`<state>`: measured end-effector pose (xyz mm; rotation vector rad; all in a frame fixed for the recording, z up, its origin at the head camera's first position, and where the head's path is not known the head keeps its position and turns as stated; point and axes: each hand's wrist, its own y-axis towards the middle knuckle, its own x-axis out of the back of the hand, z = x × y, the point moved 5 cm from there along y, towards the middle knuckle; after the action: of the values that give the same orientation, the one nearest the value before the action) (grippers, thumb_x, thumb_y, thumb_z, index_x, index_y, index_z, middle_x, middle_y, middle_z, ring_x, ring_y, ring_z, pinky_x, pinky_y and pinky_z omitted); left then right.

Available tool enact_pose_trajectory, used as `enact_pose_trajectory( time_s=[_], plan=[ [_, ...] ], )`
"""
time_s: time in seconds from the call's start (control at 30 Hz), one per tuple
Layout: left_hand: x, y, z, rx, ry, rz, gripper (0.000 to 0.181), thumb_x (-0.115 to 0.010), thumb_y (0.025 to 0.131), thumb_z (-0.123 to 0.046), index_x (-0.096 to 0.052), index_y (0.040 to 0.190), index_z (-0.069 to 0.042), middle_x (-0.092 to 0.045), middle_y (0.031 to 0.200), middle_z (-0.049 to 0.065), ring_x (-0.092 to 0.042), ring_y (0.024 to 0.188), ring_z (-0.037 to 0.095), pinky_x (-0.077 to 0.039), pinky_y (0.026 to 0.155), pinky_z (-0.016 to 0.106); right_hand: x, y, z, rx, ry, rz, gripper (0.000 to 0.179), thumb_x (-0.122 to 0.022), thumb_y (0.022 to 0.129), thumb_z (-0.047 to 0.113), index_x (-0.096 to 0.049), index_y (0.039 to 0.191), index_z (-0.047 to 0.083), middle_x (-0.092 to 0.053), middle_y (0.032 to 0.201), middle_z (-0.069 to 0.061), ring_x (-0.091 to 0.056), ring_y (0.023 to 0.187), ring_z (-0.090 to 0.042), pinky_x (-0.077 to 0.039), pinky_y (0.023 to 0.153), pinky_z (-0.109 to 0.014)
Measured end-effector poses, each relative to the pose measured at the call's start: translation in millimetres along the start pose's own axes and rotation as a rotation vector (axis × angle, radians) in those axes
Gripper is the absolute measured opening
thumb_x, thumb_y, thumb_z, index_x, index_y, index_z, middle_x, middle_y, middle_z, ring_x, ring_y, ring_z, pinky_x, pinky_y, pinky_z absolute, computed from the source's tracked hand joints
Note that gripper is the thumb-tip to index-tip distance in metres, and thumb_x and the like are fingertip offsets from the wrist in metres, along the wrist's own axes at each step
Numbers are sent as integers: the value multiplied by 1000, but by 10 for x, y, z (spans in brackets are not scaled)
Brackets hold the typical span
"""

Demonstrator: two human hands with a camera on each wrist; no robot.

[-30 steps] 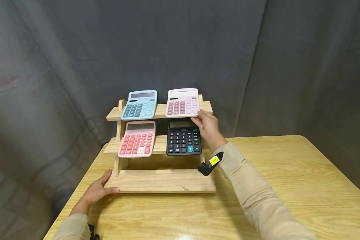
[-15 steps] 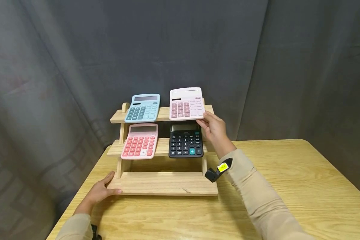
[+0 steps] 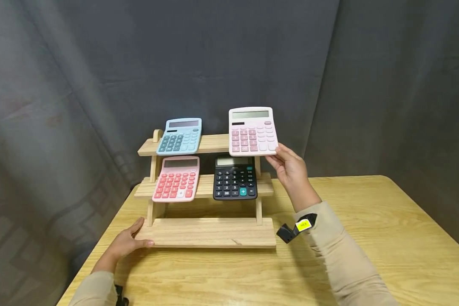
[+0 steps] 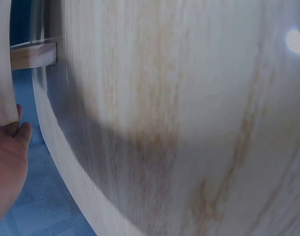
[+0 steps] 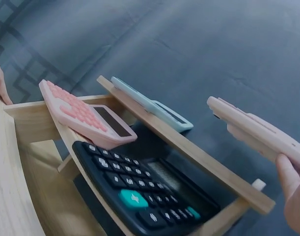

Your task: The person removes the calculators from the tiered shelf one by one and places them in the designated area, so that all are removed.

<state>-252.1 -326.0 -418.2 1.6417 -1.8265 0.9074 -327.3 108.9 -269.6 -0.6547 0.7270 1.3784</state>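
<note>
My right hand (image 3: 293, 174) pinches a pale pink calculator (image 3: 253, 131) by its lower right corner. The right wrist view shows this calculator (image 5: 262, 132) lifted clear of the top shelf, seen edge-on. My left hand (image 3: 123, 245) grips the left end of the bottom board of a three-tier wooden rack (image 3: 210, 233); in the left wrist view its fingers (image 4: 23, 135) wrap the board's end. A light blue calculator (image 3: 180, 137) leans on the top tier at left. On the middle tier stand a coral-pink calculator (image 3: 176, 180) and, to its right, a black calculator (image 3: 235, 180).
The rack stands on a light wood table (image 3: 348, 225), whose surface stretches off to the right. A dark grey curtain (image 3: 229, 55) hangs close behind the rack.
The pale pink calculator has come up off the top shelf and moved right and nearer with my right hand. My left hand stays on the rack.
</note>
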Motion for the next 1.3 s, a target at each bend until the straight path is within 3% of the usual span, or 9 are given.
enact_pose_trajectory(
  time_s=[0.2, 0.63, 0.93, 1.3],
  plan=[
    [8, -11, -15, 0, -6, 12, 100, -72, 67, -36, -12, 135, 6, -9, 138, 27, -11, 123, 44, -15, 96, 53, 181, -73, 117, 12, 59, 4, 42, -39, 87, -7, -31, 129, -8, -59, 88, -15, -61, 80, -22, -42, 79, -33],
    [5, 11, -4, -15, -51, 25, 99, -72, 68, -33, -10, 135, 6, -7, 138, 26, -8, 124, 43, -13, 97, 52, 535, -152, 285, 3, 161, 19, 51, -44, 85, -8, -26, 133, -3, -50, 102, -17, -56, 92, -24, -37, 86, -32],
    [-15, 29, 3, -10, -46, 26, 99, -72, 68, -34, -10, 135, 5, -7, 138, 26, -9, 123, 44, -14, 97, 53, 786, -194, 382, 3, 249, 24, 39, -43, 85, -10, -43, 124, -5, -54, 98, -20, -57, 90, -27, -35, 87, -35],
    [-12, 17, 6, 8, -34, 37, 100, -71, 68, -36, -9, 136, 4, -6, 139, 26, -8, 123, 44, -13, 96, 53, 1090, -244, 411, -5, 262, -27, 24, -41, 87, -9, -58, 103, -6, -56, 94, -20, -58, 87, -29, -34, 88, -35]
  ],
)
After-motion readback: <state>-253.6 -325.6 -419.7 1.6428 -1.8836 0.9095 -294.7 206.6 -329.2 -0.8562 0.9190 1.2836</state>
